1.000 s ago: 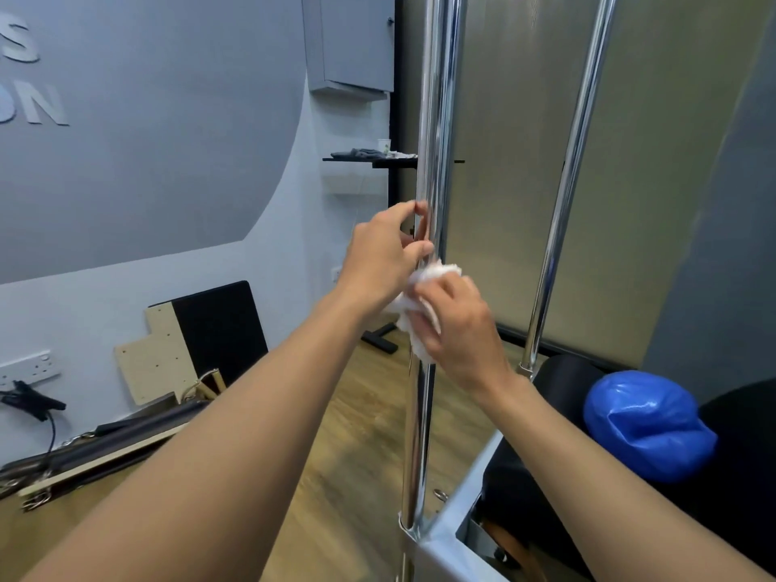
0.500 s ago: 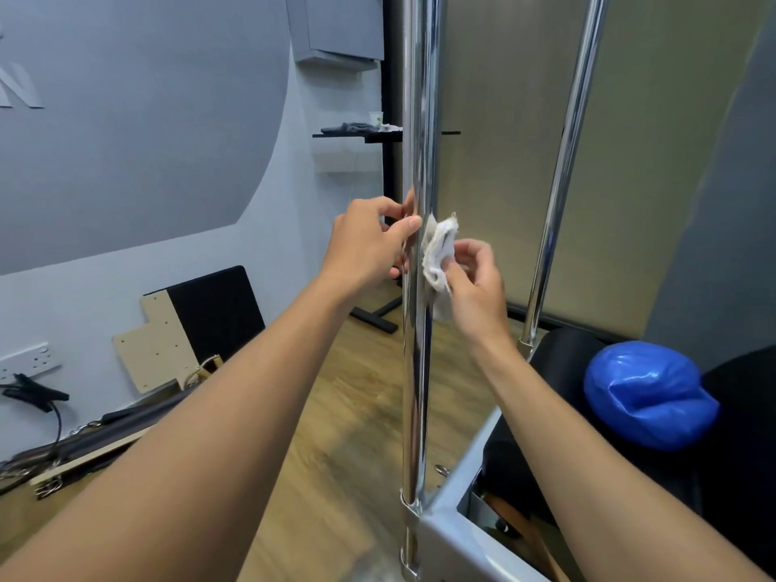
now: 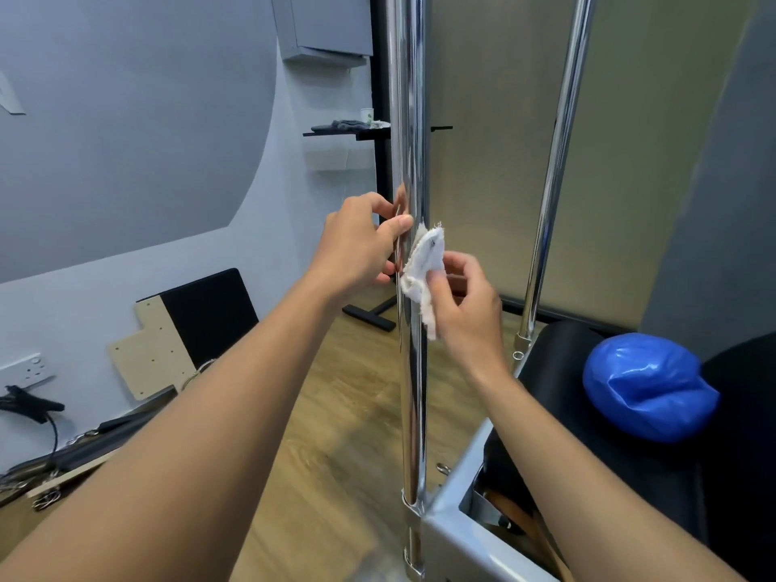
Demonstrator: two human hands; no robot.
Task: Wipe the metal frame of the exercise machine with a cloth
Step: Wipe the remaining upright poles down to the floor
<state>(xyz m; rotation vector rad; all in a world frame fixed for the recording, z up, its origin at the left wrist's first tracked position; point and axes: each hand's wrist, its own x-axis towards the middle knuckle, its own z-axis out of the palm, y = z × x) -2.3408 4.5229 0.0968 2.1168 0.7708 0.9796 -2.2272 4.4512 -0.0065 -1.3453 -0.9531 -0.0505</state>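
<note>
1. Shiny round metal pole stands between both hands; the left hand curls its fingers and thumb round it.
2. The right hand pinches the small white frayed cloth, which touches the pole just past its fingertips.
3. The pinch is small, so the cloth could slip and fall during rubbing.
4. The grey metal box frame, far below the fingers, holds brown bits I cannot make out.

head-worn view, facing forward and down, close to upright pole
</note>
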